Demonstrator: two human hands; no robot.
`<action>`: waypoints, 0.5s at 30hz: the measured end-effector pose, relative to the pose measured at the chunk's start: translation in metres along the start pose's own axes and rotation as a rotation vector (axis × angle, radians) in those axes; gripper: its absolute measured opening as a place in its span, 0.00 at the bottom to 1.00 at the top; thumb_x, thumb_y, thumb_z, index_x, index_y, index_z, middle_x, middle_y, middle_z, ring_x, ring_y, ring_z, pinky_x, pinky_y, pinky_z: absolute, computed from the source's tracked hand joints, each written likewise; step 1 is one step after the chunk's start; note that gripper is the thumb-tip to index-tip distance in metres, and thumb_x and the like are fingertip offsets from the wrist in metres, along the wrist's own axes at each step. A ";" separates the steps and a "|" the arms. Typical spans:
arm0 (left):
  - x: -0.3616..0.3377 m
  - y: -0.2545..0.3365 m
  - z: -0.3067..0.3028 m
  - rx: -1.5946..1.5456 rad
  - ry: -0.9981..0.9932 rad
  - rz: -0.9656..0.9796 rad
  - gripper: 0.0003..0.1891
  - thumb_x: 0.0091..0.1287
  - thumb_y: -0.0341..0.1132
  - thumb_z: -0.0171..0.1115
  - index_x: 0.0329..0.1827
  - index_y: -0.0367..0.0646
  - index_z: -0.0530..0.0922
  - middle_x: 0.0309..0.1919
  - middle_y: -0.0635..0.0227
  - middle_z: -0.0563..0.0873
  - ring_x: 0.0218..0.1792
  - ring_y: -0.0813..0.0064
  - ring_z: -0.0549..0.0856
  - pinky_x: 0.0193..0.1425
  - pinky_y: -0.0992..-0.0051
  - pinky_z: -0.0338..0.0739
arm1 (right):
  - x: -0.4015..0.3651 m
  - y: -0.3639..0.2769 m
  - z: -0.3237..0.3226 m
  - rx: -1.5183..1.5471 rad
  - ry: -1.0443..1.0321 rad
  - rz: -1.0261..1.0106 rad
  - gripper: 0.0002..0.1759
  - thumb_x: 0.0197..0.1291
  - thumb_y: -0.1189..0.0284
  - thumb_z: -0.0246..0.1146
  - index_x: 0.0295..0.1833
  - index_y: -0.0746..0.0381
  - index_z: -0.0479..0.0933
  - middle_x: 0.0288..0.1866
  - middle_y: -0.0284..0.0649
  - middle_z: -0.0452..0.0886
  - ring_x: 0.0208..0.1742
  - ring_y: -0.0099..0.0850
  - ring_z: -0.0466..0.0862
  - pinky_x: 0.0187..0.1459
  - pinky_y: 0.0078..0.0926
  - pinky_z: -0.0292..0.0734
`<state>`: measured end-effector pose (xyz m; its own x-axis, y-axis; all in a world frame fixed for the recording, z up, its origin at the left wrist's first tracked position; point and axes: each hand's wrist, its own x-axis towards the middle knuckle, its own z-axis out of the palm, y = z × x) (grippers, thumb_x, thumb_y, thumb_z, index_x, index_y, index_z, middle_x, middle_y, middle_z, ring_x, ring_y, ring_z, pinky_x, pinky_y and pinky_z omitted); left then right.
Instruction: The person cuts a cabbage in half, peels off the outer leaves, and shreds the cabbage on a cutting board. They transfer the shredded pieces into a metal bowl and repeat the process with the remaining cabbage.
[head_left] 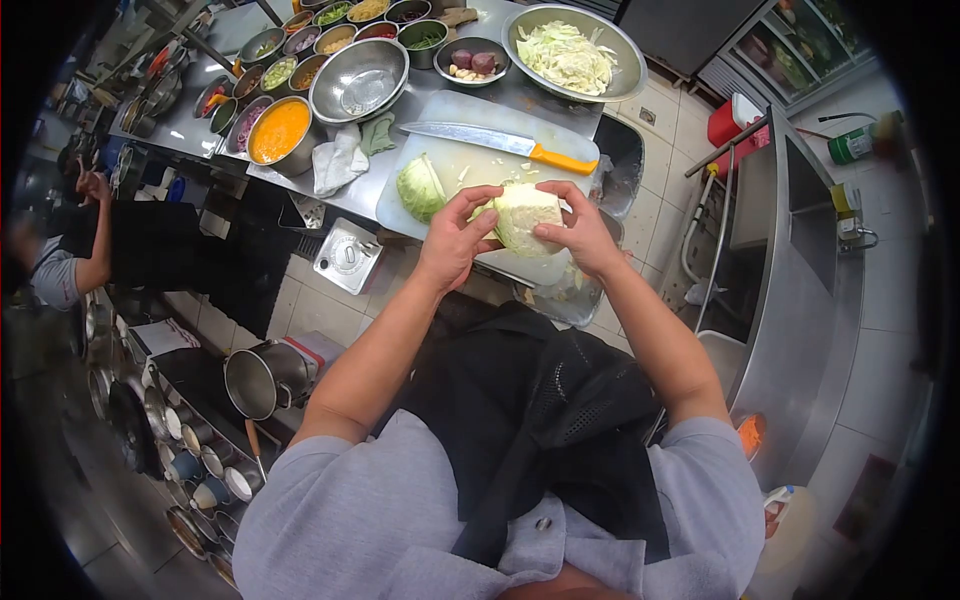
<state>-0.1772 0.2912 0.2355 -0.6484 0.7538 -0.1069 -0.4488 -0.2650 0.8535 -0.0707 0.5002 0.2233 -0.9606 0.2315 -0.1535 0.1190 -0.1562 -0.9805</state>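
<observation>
Between my two hands, over the near edge of the white cutting board (445,112), is a piece of pale cabbage (527,215). My left hand (458,238) grips its left side, and my right hand (585,232) has thumb and fingers on its right side. Another green cabbage piece (421,190) rests on the board, left of my left hand. Beyond the held piece lies a knife (500,143) with a yellow handle, its blade pointing left. Small cabbage scraps are scattered on the board.
A bowl of shredded cabbage (567,55), an empty steel bowl (359,80), an orange-filled pot (281,131) and a white cloth (340,160) stand around the board. Below its right side are bins (622,165). Another person's arm (95,240) shows at far left.
</observation>
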 end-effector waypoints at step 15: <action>0.025 -0.060 -0.030 0.848 0.466 0.071 0.10 0.75 0.35 0.61 0.48 0.36 0.76 0.34 0.51 0.85 0.37 0.60 0.88 0.42 0.57 0.81 | 0.046 0.100 0.015 -0.327 -0.038 0.032 0.43 0.63 0.63 0.76 0.80 0.56 0.65 0.69 0.50 0.77 0.64 0.45 0.80 0.63 0.38 0.79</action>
<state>-0.1848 0.3081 0.1662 -0.9174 0.3905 -0.0769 0.0748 0.3590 0.9303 -0.1064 0.4811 0.1202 -0.9630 0.1948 -0.1865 0.2180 0.1554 -0.9635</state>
